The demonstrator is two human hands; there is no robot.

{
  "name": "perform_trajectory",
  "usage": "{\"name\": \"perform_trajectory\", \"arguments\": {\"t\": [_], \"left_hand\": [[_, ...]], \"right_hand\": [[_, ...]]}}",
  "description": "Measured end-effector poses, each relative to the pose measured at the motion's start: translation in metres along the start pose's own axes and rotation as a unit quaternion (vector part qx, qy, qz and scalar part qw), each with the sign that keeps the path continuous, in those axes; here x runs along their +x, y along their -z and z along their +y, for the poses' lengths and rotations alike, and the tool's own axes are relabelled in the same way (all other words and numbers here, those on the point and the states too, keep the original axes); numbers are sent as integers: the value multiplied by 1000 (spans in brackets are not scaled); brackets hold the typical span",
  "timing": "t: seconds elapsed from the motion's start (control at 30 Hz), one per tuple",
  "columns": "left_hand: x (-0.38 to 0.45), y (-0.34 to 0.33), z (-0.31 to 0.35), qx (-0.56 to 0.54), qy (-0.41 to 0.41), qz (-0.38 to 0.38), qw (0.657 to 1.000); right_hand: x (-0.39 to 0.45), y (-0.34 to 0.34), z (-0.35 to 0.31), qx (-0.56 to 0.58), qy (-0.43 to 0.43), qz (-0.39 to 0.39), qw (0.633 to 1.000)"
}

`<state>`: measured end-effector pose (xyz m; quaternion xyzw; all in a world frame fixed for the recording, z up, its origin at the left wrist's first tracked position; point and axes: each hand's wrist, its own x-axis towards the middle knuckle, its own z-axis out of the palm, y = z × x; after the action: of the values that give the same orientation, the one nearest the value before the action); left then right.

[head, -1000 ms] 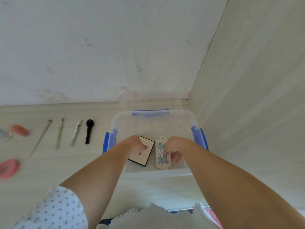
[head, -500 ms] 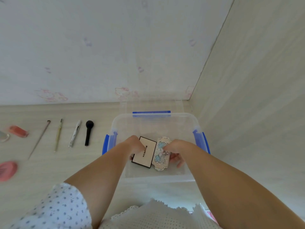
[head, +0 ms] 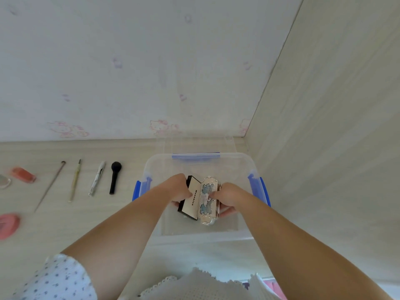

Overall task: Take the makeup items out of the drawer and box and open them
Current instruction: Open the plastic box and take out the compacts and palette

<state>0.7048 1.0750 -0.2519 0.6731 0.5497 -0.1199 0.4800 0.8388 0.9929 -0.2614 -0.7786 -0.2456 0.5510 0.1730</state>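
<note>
A clear plastic box (head: 244, 163) with blue latches stands on the desk by the right wall. Both of my hands are inside it. My left hand (head: 178, 189) grips a flat white palette with black edges (head: 191, 199), tilted up on its side. Pressed against it is an ornate silver and blue compact (head: 208, 200), held by my right hand (head: 227, 197). Both items are closed and lifted off the box floor.
Left of the box lie a black brush (head: 114, 177), a silver tube (head: 96, 179), a pale stick (head: 75, 180) and a thin brush (head: 50, 185). Pink and orange items (head: 23, 174) sit at the far left edge. A wall panel rises on the right.
Both hands have closed around the two items and raised them from lying flat on the box floor, bringing them side by side and tilting them upward.
</note>
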Motion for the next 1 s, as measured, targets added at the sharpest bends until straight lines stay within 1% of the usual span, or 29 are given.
{"name": "perform_trajectory", "arguments": {"t": [0.13,0.2,0.37,0.5,0.6,0.67,0.73,0.83,0.9,1.0], "left_hand": [[-13,17,-1,-86,-29,-3,996],[-24,29,-1,-107,-52,-1,993],[-59,59,-12,-210,-128,12,969],[-80,81,-45,-284,-151,15,947],[-92,98,-90,-332,-148,31,931],[-98,110,-122,-367,-130,44,920],[-107,123,-157,-389,-112,54,913],[-119,137,-209,-407,-84,61,908],[-123,141,-242,-420,-55,74,903],[-123,145,-289,-427,-10,88,900]], "right_hand": [[-17,14,-5,7,46,21,999],[-28,19,-6,18,70,35,997],[-61,23,-9,115,122,41,985],[-80,3,-24,171,172,16,970],[-86,-29,-45,203,204,-12,958],[-87,-51,-60,205,215,-21,955],[-90,-78,-76,195,225,-38,954],[-92,-120,-99,148,240,-59,958],[-91,-151,-111,128,236,-73,961],[-81,-199,-119,115,203,-101,967]]}}
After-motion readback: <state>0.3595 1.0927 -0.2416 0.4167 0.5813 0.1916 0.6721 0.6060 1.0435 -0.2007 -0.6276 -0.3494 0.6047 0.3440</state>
